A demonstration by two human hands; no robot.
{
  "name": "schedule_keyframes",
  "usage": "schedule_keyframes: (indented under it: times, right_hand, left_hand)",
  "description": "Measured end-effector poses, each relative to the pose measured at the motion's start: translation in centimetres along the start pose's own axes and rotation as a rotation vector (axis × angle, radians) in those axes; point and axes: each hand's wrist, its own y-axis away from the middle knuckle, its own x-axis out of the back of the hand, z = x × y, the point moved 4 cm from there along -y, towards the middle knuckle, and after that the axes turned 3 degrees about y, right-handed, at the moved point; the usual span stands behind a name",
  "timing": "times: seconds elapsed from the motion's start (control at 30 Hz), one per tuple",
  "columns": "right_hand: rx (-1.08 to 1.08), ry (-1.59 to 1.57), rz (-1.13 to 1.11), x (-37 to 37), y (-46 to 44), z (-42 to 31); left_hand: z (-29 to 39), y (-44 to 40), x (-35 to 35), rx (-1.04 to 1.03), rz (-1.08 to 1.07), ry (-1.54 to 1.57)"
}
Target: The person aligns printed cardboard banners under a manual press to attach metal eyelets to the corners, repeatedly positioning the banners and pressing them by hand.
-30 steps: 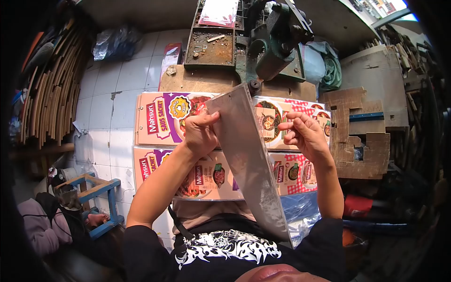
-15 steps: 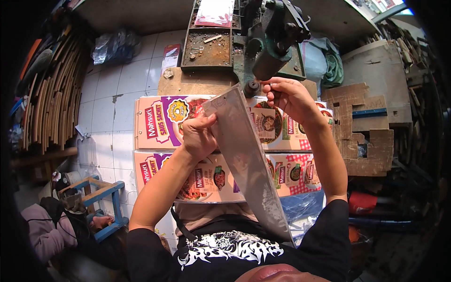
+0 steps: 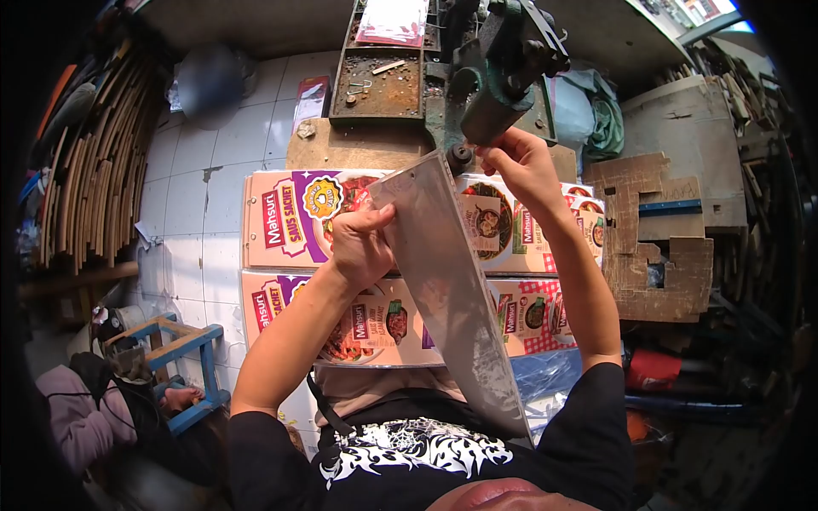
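Observation:
A long grey panel [image 3: 443,272] with a small hole near its top corner slants from the press down towards my chest. My left hand [image 3: 362,245] is closed on its left edge, thumb on top. At the upper right, my right hand [image 3: 521,166] has its fingers pinched together just under the head of the dark green press [image 3: 494,111]. Whatever those fingers hold is too small to make out. Beside them is the round lower die [image 3: 460,155], close to the panel's top end. Printed Mahsuri sauce panels [image 3: 285,209] lie in two rows beneath my arms.
A rusty metal tray [image 3: 379,81] with small bits stands left of the press. Cut cardboard [image 3: 682,272] lies to the right, thin wooden strips [image 3: 98,179] lean at the left. A blue stool frame [image 3: 200,370] and part of another person [image 3: 85,409] are at lower left.
My right hand has moved slightly up and right, closer beneath the press head, with its fingers turned more inward. My left hand and the grey panel stay almost where they were.

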Motion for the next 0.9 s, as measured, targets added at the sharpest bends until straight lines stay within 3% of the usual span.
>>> schedule_keyframes:
  times: [0.27, 0.43, 0.63, 0.73, 0.87, 0.9]
  right_hand:
    - [0.067, 0.172, 0.044, -0.7, -0.3, -1.1]
    - [0.313, 0.439, -0.001, -1.1, -0.4, -1.7]
    - [0.276, 0.255, -0.053, -1.8, -0.3, -1.4]
    - [0.231, 0.158, -0.045, -1.9, -0.3, -0.8]
    - [0.2, 0.255, -0.019, -0.5, 1.2, -0.3]
    - [0.055, 0.063, -0.016, -0.2, 3.2, -0.9]
  left_hand:
    - [0.0, 0.1, 0.1, 0.01, -0.015, -0.017]
    - [-0.1, 0.1, 0.9, 0.002, 0.033, -0.019]
    - [-0.1, 0.1, 0.9, 0.0, 0.046, -0.055]
    - [-0.2, 0.0, 0.7, 0.011, -0.046, 0.068]
    - [-0.2, 0.0, 0.9, -0.021, 0.01, -0.003]
    - [-0.1, -0.1, 1.2, -0.051, 0.039, -0.04]
